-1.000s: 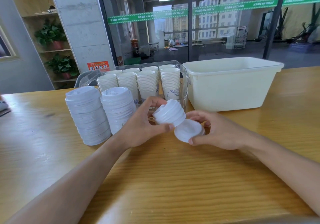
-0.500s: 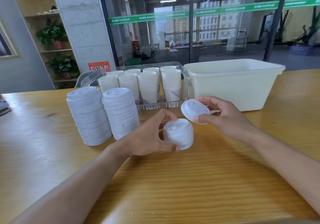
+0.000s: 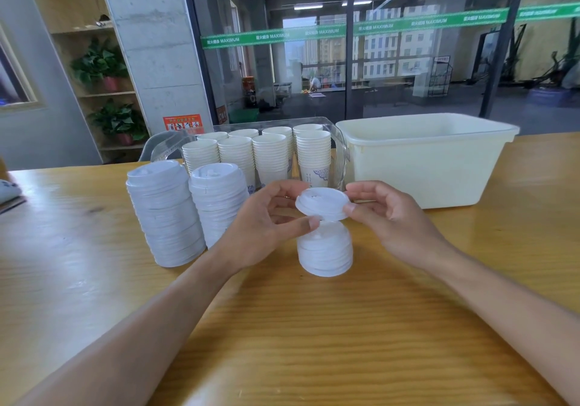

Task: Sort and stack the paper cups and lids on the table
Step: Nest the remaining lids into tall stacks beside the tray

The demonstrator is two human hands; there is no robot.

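head cam, looks fwd & down, table close

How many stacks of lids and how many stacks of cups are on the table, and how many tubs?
Lid stacks: 3, two tall ones and a short one between the hands
Cup stacks: 8, in the clear tray
Loose lids: 1, held over the short stack
Cream tubs: 1
Total: 13

Two lid stacks left, cup tray behind, bin right, short lid stack in front
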